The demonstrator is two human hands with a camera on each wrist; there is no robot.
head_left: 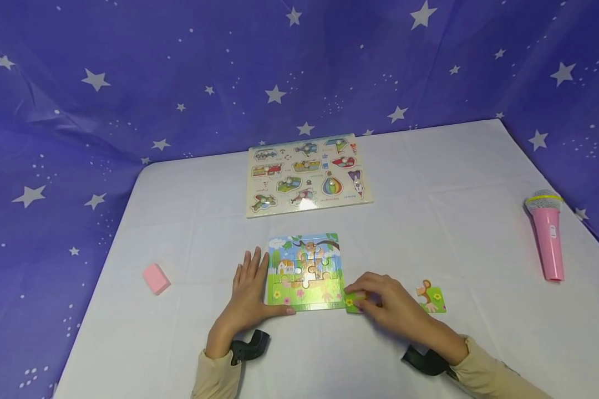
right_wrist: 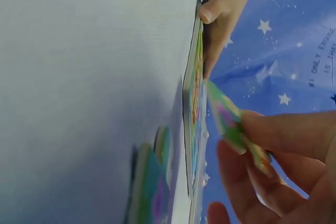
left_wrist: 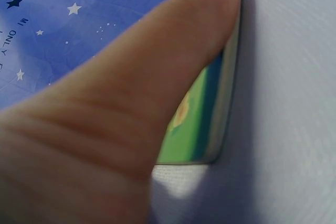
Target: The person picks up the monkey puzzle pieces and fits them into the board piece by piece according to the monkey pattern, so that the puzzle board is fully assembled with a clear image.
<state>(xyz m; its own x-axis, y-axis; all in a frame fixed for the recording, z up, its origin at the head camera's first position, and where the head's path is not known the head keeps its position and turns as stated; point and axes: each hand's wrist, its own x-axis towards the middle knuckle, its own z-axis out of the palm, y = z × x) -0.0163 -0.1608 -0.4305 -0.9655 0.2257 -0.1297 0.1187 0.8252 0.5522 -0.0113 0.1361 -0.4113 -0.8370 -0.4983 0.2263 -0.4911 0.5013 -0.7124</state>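
Observation:
A square jigsaw puzzle (head_left: 306, 271) with a cartoon garden, a house and a brown animal lies on the white cloth. My left hand (head_left: 249, 291) rests along its left side, fingers straight, with the thumb (left_wrist: 178, 35) extended along the near edge. Just off the puzzle's lower right corner, my right hand (head_left: 394, 305) pinches a green puzzle piece (right_wrist: 228, 121) with a pink patch between thumb and fingers. The fingers partly cover that piece. A further green piece (head_left: 434, 299) with a yellow flower and a brown shape lies on the cloth to the right of my right hand.
Behind the puzzle lies a wooden peg board (head_left: 309, 177) with vehicle pictures. A pink block (head_left: 156, 279) sits at the left, and a pink toy microphone (head_left: 548, 238) lies near the right edge. Purple star-patterned cloth (head_left: 274, 66) hangs behind the table.

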